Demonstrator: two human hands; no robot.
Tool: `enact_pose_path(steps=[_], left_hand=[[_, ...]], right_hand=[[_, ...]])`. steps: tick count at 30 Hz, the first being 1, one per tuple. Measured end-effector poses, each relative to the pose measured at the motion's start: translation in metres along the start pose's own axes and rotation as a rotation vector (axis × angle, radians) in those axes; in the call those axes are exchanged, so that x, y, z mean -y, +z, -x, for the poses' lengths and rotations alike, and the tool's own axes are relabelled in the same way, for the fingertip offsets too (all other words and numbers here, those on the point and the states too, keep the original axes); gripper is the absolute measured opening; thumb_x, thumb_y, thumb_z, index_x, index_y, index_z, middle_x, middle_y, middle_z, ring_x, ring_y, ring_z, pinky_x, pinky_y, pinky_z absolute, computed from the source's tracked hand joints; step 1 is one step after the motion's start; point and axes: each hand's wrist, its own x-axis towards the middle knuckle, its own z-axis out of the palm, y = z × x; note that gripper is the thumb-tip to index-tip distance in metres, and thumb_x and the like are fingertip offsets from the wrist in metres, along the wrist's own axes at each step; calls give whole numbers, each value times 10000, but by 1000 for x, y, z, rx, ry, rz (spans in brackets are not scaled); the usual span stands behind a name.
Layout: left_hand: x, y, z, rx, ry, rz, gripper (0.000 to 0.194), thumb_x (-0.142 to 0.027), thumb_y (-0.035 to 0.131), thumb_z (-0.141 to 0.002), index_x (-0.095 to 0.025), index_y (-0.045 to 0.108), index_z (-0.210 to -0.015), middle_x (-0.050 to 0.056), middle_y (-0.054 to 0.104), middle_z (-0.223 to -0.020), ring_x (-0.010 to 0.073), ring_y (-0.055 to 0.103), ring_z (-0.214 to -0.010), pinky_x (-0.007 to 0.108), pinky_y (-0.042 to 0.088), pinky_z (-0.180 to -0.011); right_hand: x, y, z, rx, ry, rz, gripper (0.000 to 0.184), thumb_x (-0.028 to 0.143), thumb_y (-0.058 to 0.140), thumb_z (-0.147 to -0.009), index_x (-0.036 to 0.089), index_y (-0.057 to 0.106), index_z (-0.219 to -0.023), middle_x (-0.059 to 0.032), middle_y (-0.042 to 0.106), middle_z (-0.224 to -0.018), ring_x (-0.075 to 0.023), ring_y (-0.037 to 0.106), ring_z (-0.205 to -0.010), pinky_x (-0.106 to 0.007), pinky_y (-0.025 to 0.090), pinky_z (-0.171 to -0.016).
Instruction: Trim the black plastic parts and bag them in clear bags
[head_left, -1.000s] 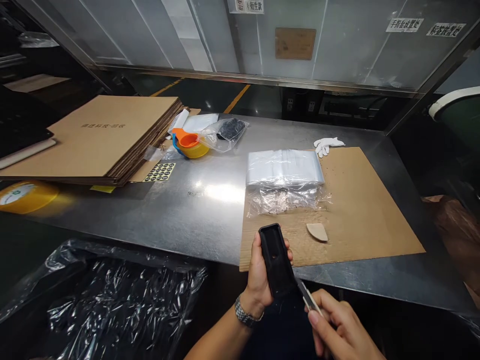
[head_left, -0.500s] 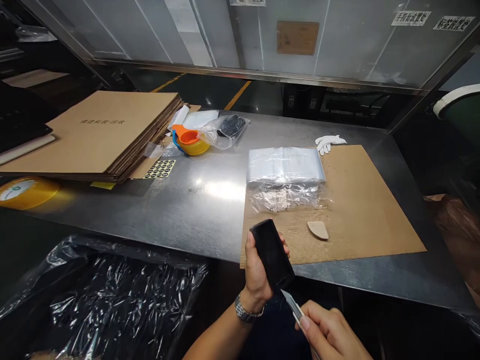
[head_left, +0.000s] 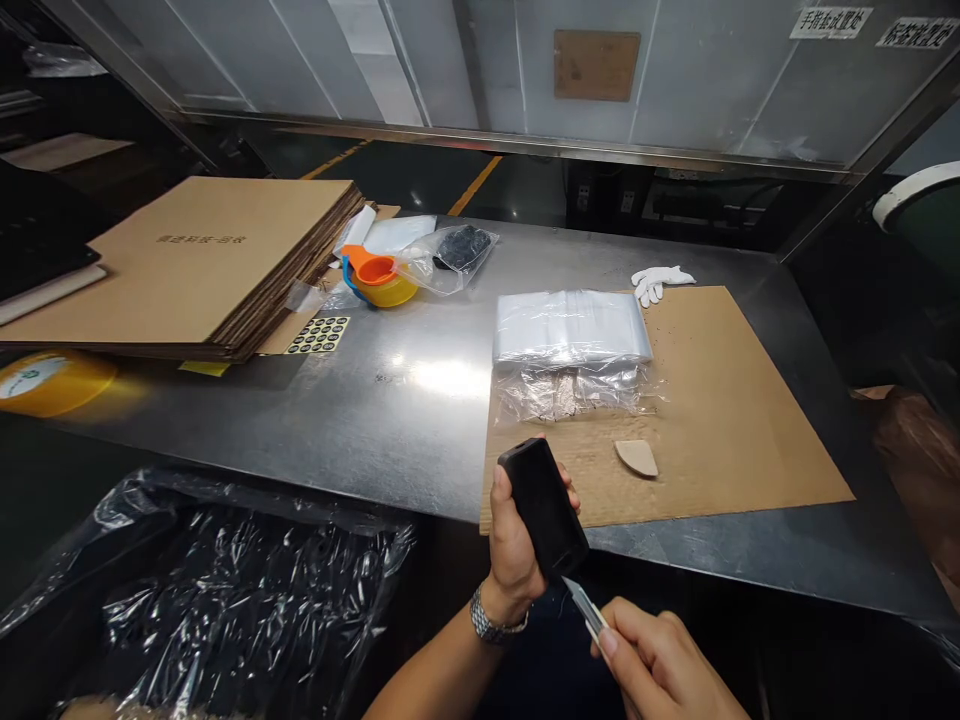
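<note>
My left hand is wrapped round a black rectangular case, tilted with its hollow-looking face towards me. A metal-band watch is on that wrist. In my right hand is a utility knife, its blade extended and its tip at the lower edge of the case. Whether the blade touches the case or lies just beside it, I cannot tell. Both hands are in front of the table's near edge. Beyond them a tan wedge-shaped piece lies on a flat cardboard sheet.
Clear plastic bags and a white glove lie at the sheet. Stacked cardboard, an orange-and-yellow tape dispenser and a sticker sheet are leftward. A plastic-lined container of black items stands lower left.
The knife tip has shifted very slightly along the case's lower edge. The case stays in my left hand, and the view has moved a little.
</note>
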Motion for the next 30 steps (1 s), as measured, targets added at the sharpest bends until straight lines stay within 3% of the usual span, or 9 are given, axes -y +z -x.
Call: enact_pose_path(steps=[3,8,14,19,23,25,30], left_hand=[[0,1,1,7,23,-16,498,-603,483,-773,-245,521,-1118,8,575,-750,130,548,-588,210,453,-496],[0,3,3,5,43,-29,524,-605,519,-747,-240,519,-1123,7,576,-741,132,547,-585,213,453,-495],[0,4,3,20,59,-16,535,-599,549,-728,-245,528,-1129,8,586,-741,136,561,-587,216,464,-497],[1,6,2,24,80,-7,536,-580,561,-727,-227,539,-1129,14,594,-733,143,577,-571,225,472,-492],[-5,14,-2,28,128,4,540,-586,563,-720,-224,543,-1121,10,594,-718,139,574,-568,230,479,-520],[-9,20,-5,38,156,8,537,-596,559,-717,-226,551,-1106,8,594,-713,137,570,-567,227,478,-517],[-16,31,-10,60,140,47,507,-587,501,-760,-211,566,-1093,10,588,-696,130,569,-551,221,479,-509]], right_hand=[[-1,0,-1,61,33,9,400,485,272,-918,216,450,-681,78,315,-417,-104,374,-425,-247,317,-530],[-4,-1,-2,45,38,47,394,483,279,-913,219,451,-676,52,359,-456,-136,435,-543,-247,334,-575],[-5,0,-4,126,16,-63,377,496,275,-921,219,435,-722,87,312,-408,-90,367,-371,-201,262,-414],[-4,0,-6,75,-41,-113,389,497,320,-913,208,485,-713,83,344,-392,-79,383,-368,-179,275,-402],[6,-11,-10,125,-28,-170,417,512,295,-915,184,515,-782,82,375,-386,-78,404,-347,-171,283,-383],[14,-22,-7,94,-29,-146,422,511,275,-922,188,517,-800,85,373,-376,-79,394,-330,-182,289,-384],[38,-54,12,-140,-169,-14,351,469,353,-917,252,526,-702,54,472,-391,-118,464,-382,-259,404,-517]])
